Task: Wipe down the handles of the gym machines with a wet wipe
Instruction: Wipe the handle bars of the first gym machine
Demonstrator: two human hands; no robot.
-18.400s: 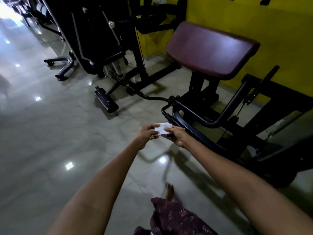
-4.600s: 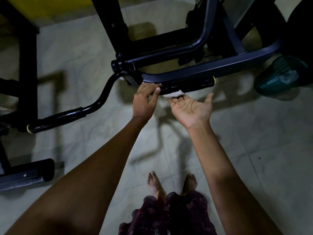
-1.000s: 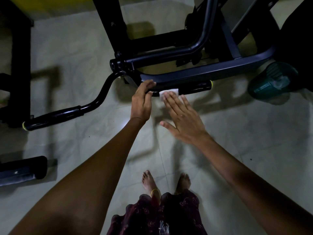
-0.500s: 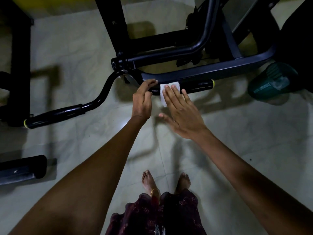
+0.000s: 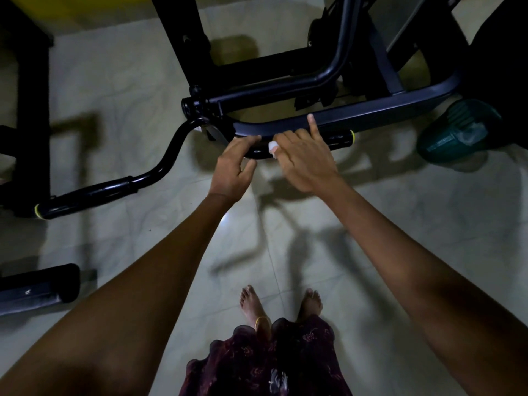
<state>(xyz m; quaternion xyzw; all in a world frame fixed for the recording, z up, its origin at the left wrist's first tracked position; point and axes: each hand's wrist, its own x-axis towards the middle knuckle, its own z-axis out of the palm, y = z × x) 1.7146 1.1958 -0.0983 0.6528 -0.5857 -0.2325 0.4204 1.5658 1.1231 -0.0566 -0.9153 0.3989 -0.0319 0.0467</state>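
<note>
The machine's curl bar has two black handles. The right handle (image 5: 340,139), ending in a yellow ring, runs under the dark frame tube (image 5: 385,108). My right hand (image 5: 307,160) lies over this handle with its fingers curled on the white wet wipe (image 5: 273,146), of which only a small bit shows; the index finger points straight up over the frame. My left hand (image 5: 233,167) holds the bar just left of the wipe, fingers hooked over it. The left handle (image 5: 85,195) slants down to the far left, untouched.
A dark green ribbed object (image 5: 457,132) lies on the tiled floor at the right. A black machine foot (image 5: 37,290) sticks in at lower left, and a black post (image 5: 31,110) stands at the left. My bare feet (image 5: 281,305) stand below the bar.
My right hand has moved up onto the handle and curled over the wipe, which hung more exposed before. My left hand keeps its place on the bar.
</note>
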